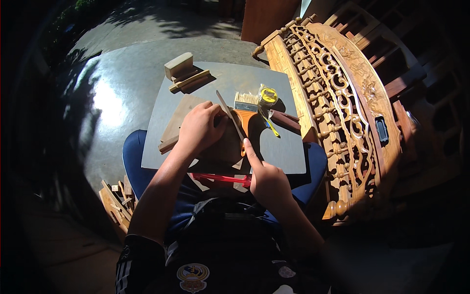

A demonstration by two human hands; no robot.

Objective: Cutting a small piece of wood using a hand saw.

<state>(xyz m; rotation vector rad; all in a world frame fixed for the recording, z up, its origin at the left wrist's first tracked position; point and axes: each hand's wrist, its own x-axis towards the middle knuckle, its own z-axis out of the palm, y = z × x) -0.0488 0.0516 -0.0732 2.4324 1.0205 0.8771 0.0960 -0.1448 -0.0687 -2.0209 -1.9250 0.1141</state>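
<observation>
My right hand (264, 179) is closed on a long, thin flat file (227, 110), index finger stretched toward the blade, which slants up past my left hand. My left hand (200, 125) has its fingers curled over a wooden board (178, 115); what they grip is hidden. A short wood strip (166, 145) lies at the board's left. An orange-handled brush (245, 117) with pale bristles lies beside the file. Right of it are a yellow round tape measure (269, 94), a thin yellow-handled tool (274, 129) and a dark reddish wood piece (285, 120).
The grey work board (289, 157) rests over my legs, with pale wood blocks (178, 63) at its far left. A red object (220, 179) is under its near edge. Carved wooden furniture (342, 108) stands close at the right; wood offcuts (117, 203) lie at the lower left.
</observation>
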